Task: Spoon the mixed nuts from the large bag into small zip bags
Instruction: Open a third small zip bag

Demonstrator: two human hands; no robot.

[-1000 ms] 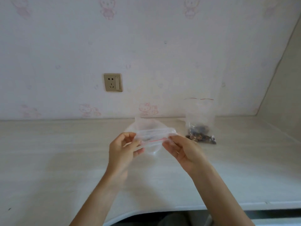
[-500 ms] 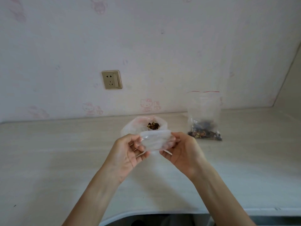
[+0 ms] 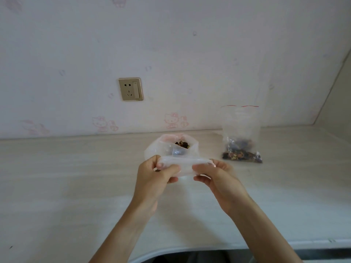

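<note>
**A:** Head view, the only one. What are the hands doing?

**B:** Both are raised above the table (image 3: 76,186), close together at the middle. The left hand (image 3: 152,179) pinches the left end of a small zip bag (image 3: 185,165), thumb on top and fingers curled beneath. The right hand (image 3: 218,179) pinches the right end the same way, its fingertips pressed on the bag's upper edge. The bag is stretched flat between them, clear and crumpled; I cannot tell whether its mouth is open or sealed, or whether it holds anything.

**A:** And the nuts?

**B:** Just behind the hands a large bag (image 3: 155,149) of thin white plastic sits on the table, its mouth open upward. Dark mixed nuts (image 3: 182,144) show inside, along with something clear and rounded, possibly a scoop, though I cannot make it out. The held bag overlaps the large bag's front in this view; whether they touch I cannot say.

**A:** Anything to the right?

**B:** A second zip bag (image 3: 241,133) stands upright near the wall (image 3: 190,44), with a red line along its top and nuts heaped in its bottom. It is well apart from the right hand.

**A:** The surroundings?

**B:** Pale wood-grain table, wallpaper with faint pink cartoon cats, and a gold-coloured socket (image 3: 130,89) on the wall, up and to the left of the large bag.
</note>
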